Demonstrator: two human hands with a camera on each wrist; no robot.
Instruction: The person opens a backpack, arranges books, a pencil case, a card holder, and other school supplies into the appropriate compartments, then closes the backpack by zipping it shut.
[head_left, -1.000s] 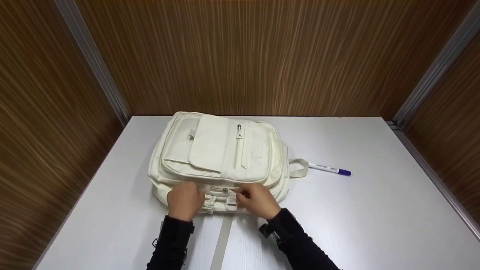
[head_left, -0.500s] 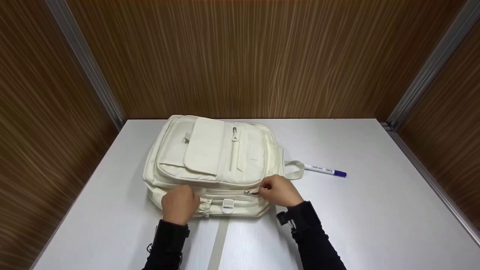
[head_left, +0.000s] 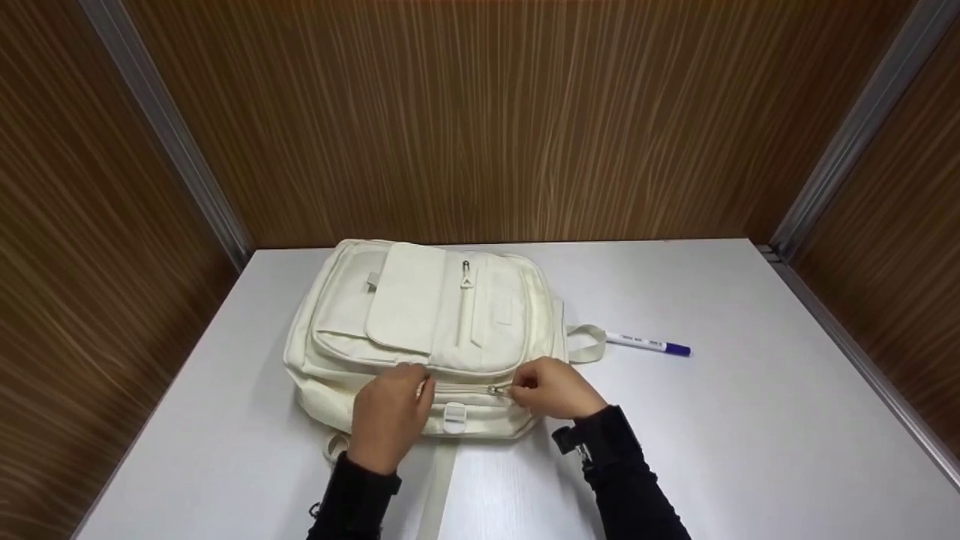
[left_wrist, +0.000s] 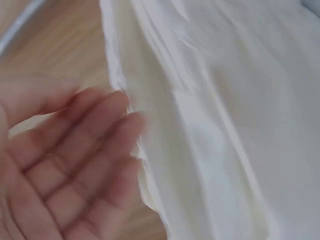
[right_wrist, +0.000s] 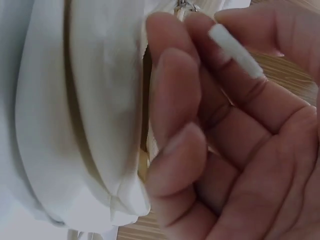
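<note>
A cream backpack (head_left: 409, 300) lies on its back on the table, its top handle toward the right. My right hand (head_left: 556, 388) pinches a white zipper pull (right_wrist: 236, 50) between thumb and forefinger, at the right end of the side zipper (head_left: 461, 388). Metal of the slider (head_left: 495, 390) shows just left of those fingers. My left hand (head_left: 390, 409) is at the near side of the bag, left of the white strap buckle (head_left: 454, 418). Its fingers (left_wrist: 107, 135) are loosely bent beside the cream fabric in the left wrist view and grip nothing there.
A white marker (head_left: 637, 342) with a purple cap lies right of the bag, its end by the handle loop (head_left: 587, 343). A strap loop (head_left: 336, 447) pokes out near my left wrist. Wood-grain panels (head_left: 480, 120) wall the table (head_left: 750, 420).
My right hand has drawn the zipper pull rightward along the side zipper, then stayed about there. My left hand has let go of the bag's side and shifted right, its fingers loosening.
</note>
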